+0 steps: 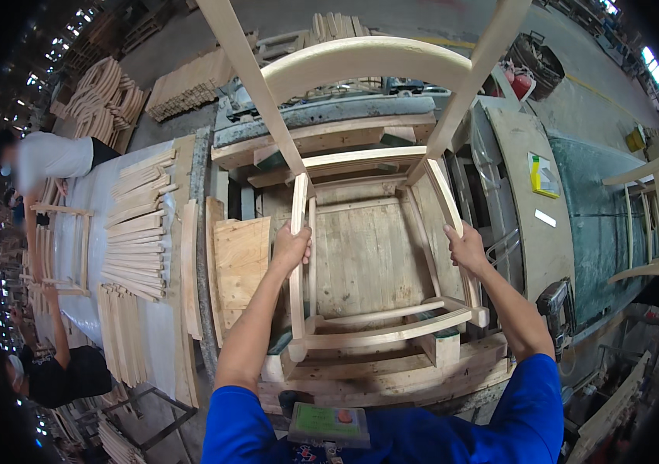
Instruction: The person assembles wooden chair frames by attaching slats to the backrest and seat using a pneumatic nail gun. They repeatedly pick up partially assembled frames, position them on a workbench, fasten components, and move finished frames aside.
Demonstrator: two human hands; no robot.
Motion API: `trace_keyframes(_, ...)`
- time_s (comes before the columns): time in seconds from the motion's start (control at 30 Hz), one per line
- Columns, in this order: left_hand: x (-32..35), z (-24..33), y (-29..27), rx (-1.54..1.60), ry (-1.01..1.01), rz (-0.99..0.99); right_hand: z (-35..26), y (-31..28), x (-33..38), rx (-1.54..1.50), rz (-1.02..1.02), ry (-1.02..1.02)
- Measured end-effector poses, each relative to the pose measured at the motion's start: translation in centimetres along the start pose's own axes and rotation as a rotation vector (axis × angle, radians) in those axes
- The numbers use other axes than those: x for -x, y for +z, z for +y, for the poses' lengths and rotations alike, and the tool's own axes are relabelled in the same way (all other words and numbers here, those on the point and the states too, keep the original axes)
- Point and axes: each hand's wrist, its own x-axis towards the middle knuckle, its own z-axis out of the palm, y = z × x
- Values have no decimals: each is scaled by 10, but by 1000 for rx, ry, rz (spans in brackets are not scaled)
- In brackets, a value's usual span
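The chair frame (366,159) is on the wooden bench (391,380), its front rail (391,333) beside the near edge. Left hand (291,248) and right hand (466,249) have fingers curled round opposite sides; ideally both should hold evenly, so nothing twists

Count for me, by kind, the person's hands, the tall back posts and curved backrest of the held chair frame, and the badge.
Left hand and right hand on the chair frame: 2
Tall back posts: 2
Curved backrest: 1
Badge: 1
Total: 6
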Motion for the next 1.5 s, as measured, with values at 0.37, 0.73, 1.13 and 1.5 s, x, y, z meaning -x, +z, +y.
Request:
trace_keyframes(0.37,48,-41,-9,-1223,400,510,29,48,28,198,-56,-252)
trace_keyframes(0.73,47,-76,-17,-1492,211,545,19,45,62,-14,-111,62)
trace_keyframes(1.13,89,-62,-47,-1288,157,456,24,67,57,-5,-268,121)
trace_keyframes(1.5,88,-52,-42,-1303,124,445,98,53,46,-445,-537,255)
